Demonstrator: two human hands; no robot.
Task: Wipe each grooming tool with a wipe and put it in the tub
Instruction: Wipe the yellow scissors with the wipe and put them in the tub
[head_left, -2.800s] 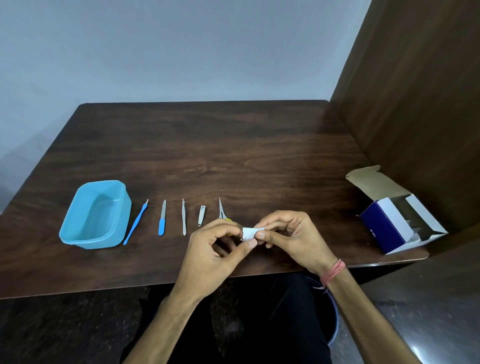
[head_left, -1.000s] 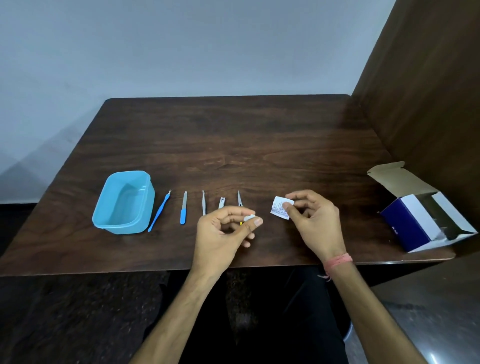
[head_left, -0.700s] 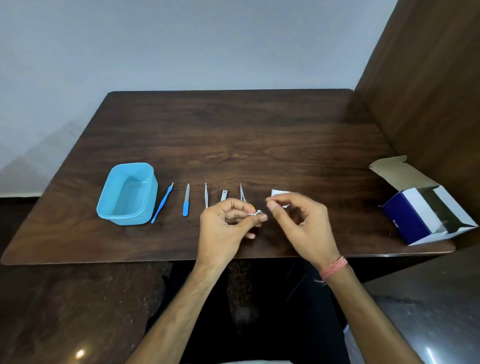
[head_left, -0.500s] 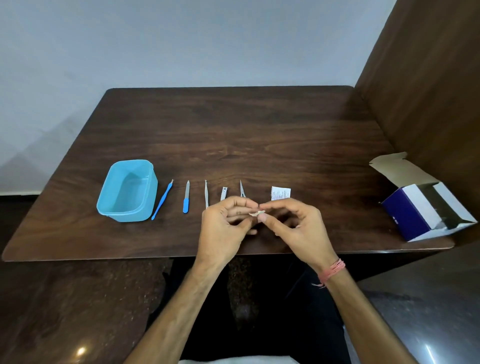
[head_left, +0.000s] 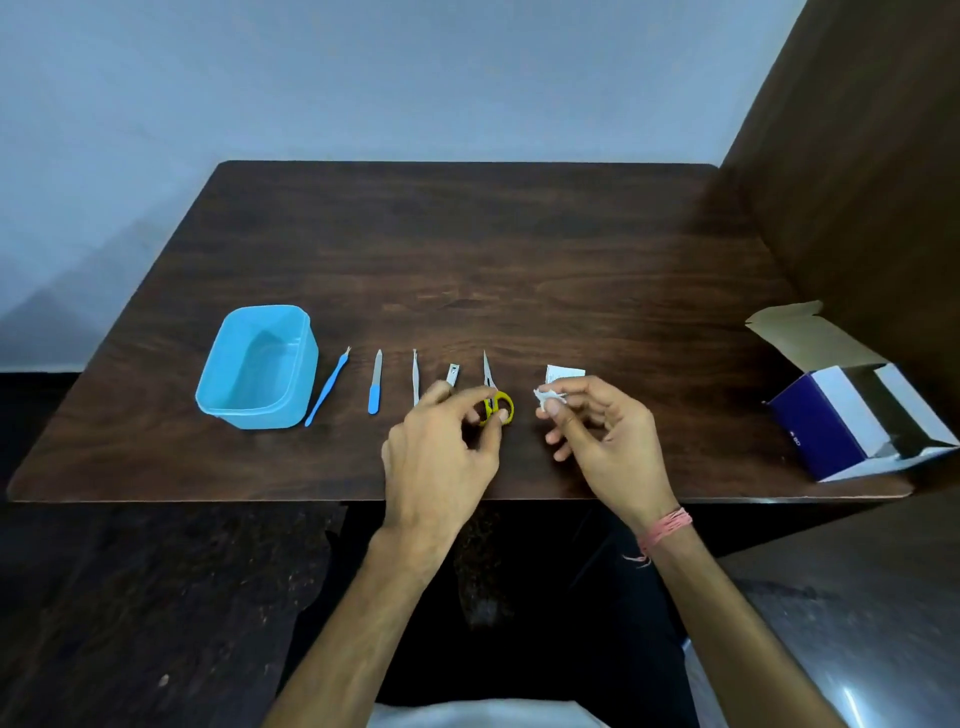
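Note:
A light blue tub (head_left: 224, 402) stands at the left of the dark wooden table (head_left: 467, 249). To its right lie in a row a blue cuticle tool (head_left: 327, 387), a blue-handled nail file (head_left: 375, 382), tweezers (head_left: 415, 374), a nail clipper (head_left: 453, 373) and small scissors (head_left: 488, 371) with yellow handles. My left hand (head_left: 441, 452) pinches the scissors' yellow handle, and the scissors still lie on the table. My right hand (head_left: 608, 436) pinches a small crumpled white wipe (head_left: 546, 397) just right of the scissors.
A torn white sachet (head_left: 565, 372) lies on the table behind my right hand. An open blue and white carton (head_left: 831, 415) sits at the table's right front corner, against a brown wooden side wall (head_left: 857, 182). The table's front edge runs under my wrists.
The sachet was torn open and set down on the table. The wipe passed from my left hand to my right. My left hand moved onto the scissors' handle.

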